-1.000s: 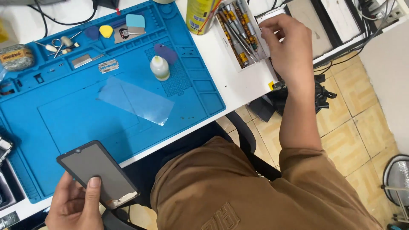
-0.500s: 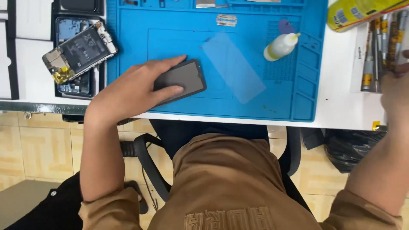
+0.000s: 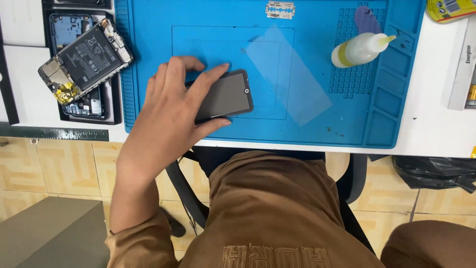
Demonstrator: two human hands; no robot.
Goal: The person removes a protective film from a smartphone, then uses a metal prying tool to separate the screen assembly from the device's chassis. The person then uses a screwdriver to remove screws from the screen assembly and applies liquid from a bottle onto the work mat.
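My left hand (image 3: 171,106) grips the left end of a dark phone screen (image 3: 225,95), fingers over its far edge and thumb at its near edge. The screen lies flat, glass up, on the blue work mat (image 3: 148,39) near the mat's front edge. A clear rectangular film (image 3: 287,74) lies on the mat just right of the screen, apart from it. My right hand is out of view; only a brown sleeve or knee (image 3: 431,243) shows at the bottom right.
A small white glue bottle (image 3: 359,49) lies on its side at the mat's right. A razor blade (image 3: 280,9) sits at the far edge. An opened phone with exposed battery (image 3: 87,59) rests on a black tray (image 3: 113,106) at the left. A white box (image 3: 463,69) is on the right.
The view has moved closer. My left hand has slid the screen a little farther onto the mat, and its fingers have spread over the left end. My right hand has left the view.
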